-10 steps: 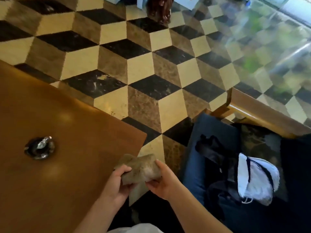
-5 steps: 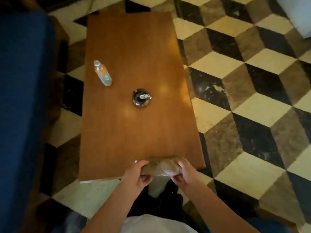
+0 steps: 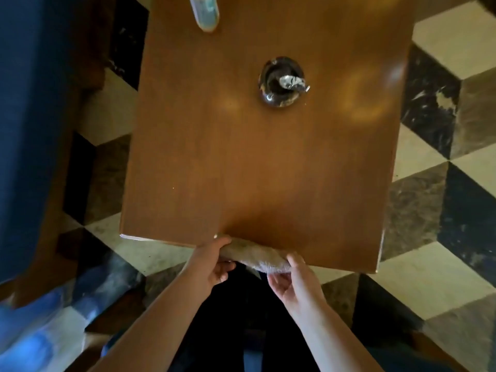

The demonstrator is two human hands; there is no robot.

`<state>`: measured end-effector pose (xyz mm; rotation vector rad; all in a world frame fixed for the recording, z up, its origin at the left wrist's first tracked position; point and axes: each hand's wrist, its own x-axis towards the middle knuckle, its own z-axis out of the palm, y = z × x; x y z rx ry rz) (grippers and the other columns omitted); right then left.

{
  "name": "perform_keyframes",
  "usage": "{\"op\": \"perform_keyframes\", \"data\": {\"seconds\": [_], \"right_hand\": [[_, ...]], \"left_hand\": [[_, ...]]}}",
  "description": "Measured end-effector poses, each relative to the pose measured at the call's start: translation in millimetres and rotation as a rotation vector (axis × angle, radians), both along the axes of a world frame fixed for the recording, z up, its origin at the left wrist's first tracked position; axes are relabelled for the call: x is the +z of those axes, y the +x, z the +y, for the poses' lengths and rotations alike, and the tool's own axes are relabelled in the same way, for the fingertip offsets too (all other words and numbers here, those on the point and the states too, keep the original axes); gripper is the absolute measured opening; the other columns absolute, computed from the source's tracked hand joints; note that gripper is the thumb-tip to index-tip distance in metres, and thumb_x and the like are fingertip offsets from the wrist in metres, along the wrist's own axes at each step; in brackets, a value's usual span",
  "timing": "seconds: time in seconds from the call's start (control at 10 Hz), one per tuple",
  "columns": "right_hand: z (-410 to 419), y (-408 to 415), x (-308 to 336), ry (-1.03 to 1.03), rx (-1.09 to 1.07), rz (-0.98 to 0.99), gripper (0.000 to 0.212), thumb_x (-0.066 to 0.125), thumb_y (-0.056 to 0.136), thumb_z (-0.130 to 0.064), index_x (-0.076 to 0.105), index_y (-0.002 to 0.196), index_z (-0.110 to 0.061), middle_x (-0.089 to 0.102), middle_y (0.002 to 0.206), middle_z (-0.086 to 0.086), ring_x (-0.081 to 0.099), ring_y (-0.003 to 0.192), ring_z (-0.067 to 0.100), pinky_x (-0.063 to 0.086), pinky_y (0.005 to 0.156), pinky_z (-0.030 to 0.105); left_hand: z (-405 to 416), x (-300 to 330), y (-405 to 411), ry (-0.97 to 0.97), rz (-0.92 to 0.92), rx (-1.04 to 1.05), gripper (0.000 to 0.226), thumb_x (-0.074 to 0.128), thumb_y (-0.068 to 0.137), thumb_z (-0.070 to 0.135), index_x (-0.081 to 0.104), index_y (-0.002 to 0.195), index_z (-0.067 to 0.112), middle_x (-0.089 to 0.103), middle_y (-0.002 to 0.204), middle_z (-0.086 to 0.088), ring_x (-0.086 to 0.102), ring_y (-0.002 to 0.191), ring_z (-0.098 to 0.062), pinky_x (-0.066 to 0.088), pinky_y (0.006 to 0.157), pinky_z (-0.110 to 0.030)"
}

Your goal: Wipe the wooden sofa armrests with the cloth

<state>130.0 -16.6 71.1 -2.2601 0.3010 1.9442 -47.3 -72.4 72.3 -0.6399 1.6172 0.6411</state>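
1. Here, at the lower centre of the frame, both hands hold a brownish cloth (image 3: 253,257) stretched between them over the near edge of a wooden table (image 3: 241,162).
2. The left hand (image 3: 208,265) grips the cloth's left end, thumb on top and fingers curled underneath.
3. The right hand (image 3: 294,279) pinches the cloth's right end between thumb and curled fingers, with a paler, fluffy part of the cloth showing just beside it.
4. The cloth lies in a loose roll, touching the table's front edge.
5. A dark round dish (image 3: 280,80) sits in the upper centre of the table with a crumpled silvery scrap (image 3: 294,83) on its right side.
6. A clear plastic bottle (image 3: 205,12) lies at the top edge of the frame, cut off by it.
7. A blue sofa (image 3: 29,116) fills the left side; its wooden armrests cannot be made out clearly.
8. The floor (image 3: 456,116) shows cream, brown and black cube-patterned tiles on the right.
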Motion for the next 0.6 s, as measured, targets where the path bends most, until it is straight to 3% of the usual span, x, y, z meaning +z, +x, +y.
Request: {"op": "perform_keyframes", "data": {"seconds": [0.1, 0.2, 0.3, 0.4, 0.5, 0.6], "right_hand": [[27, -14, -26, 0.057, 0.022, 0.028, 0.017, 0.066, 0.098, -0.02, 0.063, 0.11, -0.009, 0.068, 0.109, 0.017, 0.075, 0.077, 0.026, 0.059, 0.05, 0.03], [61, -29, -50, 0.101, 0.085, 0.085, 0.016, 0.063, 0.101, -0.02, 0.062, 0.111, -0.008, 0.068, 0.118, 0.021, 0.074, 0.096, 0.031, 0.062, 0.057, 0.033], [95, -39, -60, 0.114, 0.169, 0.127, 0.033, 0.059, 0.102, -0.032, 0.058, 0.124, -0.007, 0.071, 0.118, 0.02, 0.077, 0.095, 0.029, 0.063, 0.064, 0.035], [121, -41, -47, 0.12, 0.192, 0.109, 0.029, 0.06, 0.1, -0.033, 0.052, 0.12, -0.014, 0.074, 0.111, 0.019, 0.079, 0.086, 0.029, 0.065, 0.063, 0.039], [142, -42, -10, 0.159, 0.216, 0.106, 0.016, 0.06, 0.101, -0.025, 0.055, 0.111, -0.014, 0.075, 0.109, 0.015, 0.077, 0.09, 0.028, 0.066, 0.069, 0.04], [152, -51, 59, 0.288, 0.484, 0.091, 0.03, 0.055, 0.104, -0.022, 0.054, 0.134, -0.016, 0.072, 0.104, 0.01, 0.074, 0.086, 0.021, 0.065, 0.081, 0.042]], "left_hand": [[24, -33, -16, 0.005, 0.03, 0.013, 0.011, 0.069, 0.091, 0.02, 0.063, 0.087, 0.011, 0.063, 0.051, -0.007, 0.058, 0.036, -0.018, 0.034, 0.033, -0.018], [54, -56, -34, 0.036, 0.003, 0.003, 0.014, 0.065, 0.095, 0.023, 0.063, 0.094, 0.009, 0.069, 0.059, -0.01, 0.065, 0.045, -0.02, 0.04, 0.035, -0.021], [75, -69, -49, 0.025, -0.051, 0.036, 0.028, 0.058, 0.098, 0.027, 0.061, 0.105, 0.001, 0.075, 0.086, -0.018, 0.072, 0.067, -0.029, 0.054, 0.052, -0.029], [85, -62, -62, 0.016, -0.05, -0.057, 0.03, 0.053, 0.1, 0.029, 0.058, 0.103, -0.001, 0.071, 0.1, -0.02, 0.072, 0.083, -0.034, 0.055, 0.067, -0.036], [103, -26, -63, 0.077, 0.036, -0.33, 0.019, 0.05, 0.099, 0.022, 0.059, 0.097, 0.005, 0.067, 0.088, -0.013, 0.067, 0.071, -0.026, 0.054, 0.057, -0.032], [124, 46, -63, 0.208, 0.202, -0.607, 0.019, 0.048, 0.102, 0.025, 0.059, 0.105, 0.011, 0.064, 0.093, -0.008, 0.063, 0.081, -0.023, 0.051, 0.064, -0.03]]}}
